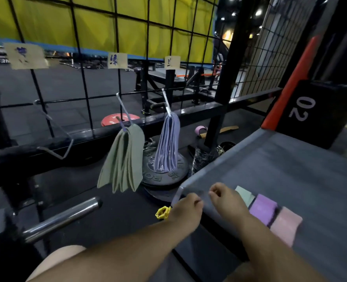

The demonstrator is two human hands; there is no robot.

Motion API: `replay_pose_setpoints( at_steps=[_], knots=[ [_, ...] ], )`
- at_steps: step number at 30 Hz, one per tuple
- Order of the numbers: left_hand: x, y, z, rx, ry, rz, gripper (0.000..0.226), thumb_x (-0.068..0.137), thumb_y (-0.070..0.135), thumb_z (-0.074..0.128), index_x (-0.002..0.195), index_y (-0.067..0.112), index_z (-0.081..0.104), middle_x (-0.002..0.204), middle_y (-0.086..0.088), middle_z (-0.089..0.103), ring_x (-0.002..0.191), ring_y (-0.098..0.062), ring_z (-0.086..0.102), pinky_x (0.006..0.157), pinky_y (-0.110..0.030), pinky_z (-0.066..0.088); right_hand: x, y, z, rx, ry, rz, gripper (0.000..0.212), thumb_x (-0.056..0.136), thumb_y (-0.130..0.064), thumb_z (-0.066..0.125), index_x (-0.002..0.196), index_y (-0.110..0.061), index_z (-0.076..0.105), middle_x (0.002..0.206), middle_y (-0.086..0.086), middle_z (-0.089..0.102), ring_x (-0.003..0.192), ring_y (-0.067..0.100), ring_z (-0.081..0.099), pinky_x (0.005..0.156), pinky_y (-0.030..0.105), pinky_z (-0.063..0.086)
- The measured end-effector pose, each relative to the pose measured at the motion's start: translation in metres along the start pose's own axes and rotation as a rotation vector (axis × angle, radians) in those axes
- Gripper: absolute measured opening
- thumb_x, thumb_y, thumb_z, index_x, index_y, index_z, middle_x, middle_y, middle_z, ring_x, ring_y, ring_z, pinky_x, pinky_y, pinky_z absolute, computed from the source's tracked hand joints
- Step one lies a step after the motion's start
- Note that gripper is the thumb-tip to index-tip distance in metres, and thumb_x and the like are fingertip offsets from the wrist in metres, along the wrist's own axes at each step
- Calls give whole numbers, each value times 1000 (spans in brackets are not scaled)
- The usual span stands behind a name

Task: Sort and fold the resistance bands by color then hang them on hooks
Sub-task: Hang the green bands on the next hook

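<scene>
The left hand [185, 208] and right hand [223, 197] were seen curled above the matte grey platform [290, 169]; whether anything was pinched could not be told. Flat green bands [123, 159] and lilac bands [167, 143] were hung from wire hooks [120, 104]; soft folded bands [263, 208] were laid on the platform beside the right hand.

The green bundle [123, 157] is a dull sage. The lilac bundle [168, 143] may lean towards pale blue, since blur muddies its shade. On the grey platform [290, 169] are a mint band [244, 193], a purple band [263, 208] and a pink band [285, 224]. The wire grid [117, 47] is black, and the curtain [99, 27] is yellow with a blue edge. The tan labels [117, 60] carry blue writing. The weight plate [117, 119] is red and the clip [162, 213] is yellow.
</scene>
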State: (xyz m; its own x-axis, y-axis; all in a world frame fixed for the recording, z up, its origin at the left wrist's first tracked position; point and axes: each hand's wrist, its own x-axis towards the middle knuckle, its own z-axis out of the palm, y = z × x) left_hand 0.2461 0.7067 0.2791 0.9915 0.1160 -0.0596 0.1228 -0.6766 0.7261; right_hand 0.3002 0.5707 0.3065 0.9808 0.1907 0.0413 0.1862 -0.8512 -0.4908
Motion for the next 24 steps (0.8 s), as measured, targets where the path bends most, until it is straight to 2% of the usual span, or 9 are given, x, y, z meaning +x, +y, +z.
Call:
replay_pose_setpoints(
  at_steps=[3, 6, 8, 11, 14, 16, 19, 24],
  knots=[
    [15, 17, 18, 13, -109, 7, 26, 98, 35, 41, 109, 19, 57, 110, -10, 63, 110, -29, 57, 88, -32, 45, 2, 25, -11, -139, 18, 95, 21, 88, -23, 52, 105, -24, 65, 108, 3, 67, 104, 25, 61, 87, 32, 49],
    [24, 29, 32, 27, -171, -6, 30, 96, 35, 45, 116, 18, 58, 116, -10, 62, 108, -30, 58, 88, -33, 47, -1, 43, -14, -239, 47, 183, 29, 77, -32, 56, 104, -32, 67, 111, -1, 66, 108, 23, 59, 89, 34, 48],
    [27, 34, 41, 69, -216, -10, 32, 95, 33, 47, 118, 14, 58, 121, -12, 59, 110, -32, 56, 91, -35, 46, -5, 50, -13, -302, -8, 204, 34, 77, -40, 56, 110, -35, 64, 118, -3, 64, 114, 23, 55, 90, 35, 44],
    [30, 37, 52, 97, -256, -20, 30, 95, 30, 45, 113, 10, 59, 120, -14, 56, 108, -35, 55, 92, -39, 47, -9, 54, -15, -432, -117, 206, 46, 77, -41, 57, 123, -38, 53, 125, -5, 57, 120, 22, 47, 93, 37, 35],
    [32, 40, 60, 82, -249, -27, 29, 92, 26, 42, 114, 15, 59, 119, -14, 57, 108, -35, 55, 94, -42, 47, -10, 54, -17, -499, -75, 192, 38, 84, -45, 54, 121, -38, 54, 121, -4, 61, 118, 21, 50, 92, 38, 31],
    [32, 40, 61, 48, -241, -27, 30, 90, 22, 40, 113, 21, 59, 117, -11, 56, 107, -34, 55, 94, -42, 46, -10, 53, -16, -542, -53, 179, 30, 86, -37, 50, 115, -34, 58, 117, -5, 64, 115, 20, 53, 88, 37, 30],
    [33, 45, 57, -28, -238, 13, 33, 87, 14, 40, 112, 22, 60, 116, -9, 59, 108, -31, 57, 94, -39, 47, -10, 53, -17, -507, -55, 169, 31, 86, -25, 46, 112, -32, 61, 114, -6, 66, 112, 20, 56, 88, 36, 30],
    [34, 47, 48, -102, -213, 81, 55, 88, 8, 41, 137, 32, 41, 134, 0, 52, 123, -21, 49, 103, -33, 40, -5, 52, -14, -374, 97, 162, 28, 93, -29, 40, 109, -34, 62, 104, -8, 70, 100, 16, 62, 78, 30, 27]
  ],
)
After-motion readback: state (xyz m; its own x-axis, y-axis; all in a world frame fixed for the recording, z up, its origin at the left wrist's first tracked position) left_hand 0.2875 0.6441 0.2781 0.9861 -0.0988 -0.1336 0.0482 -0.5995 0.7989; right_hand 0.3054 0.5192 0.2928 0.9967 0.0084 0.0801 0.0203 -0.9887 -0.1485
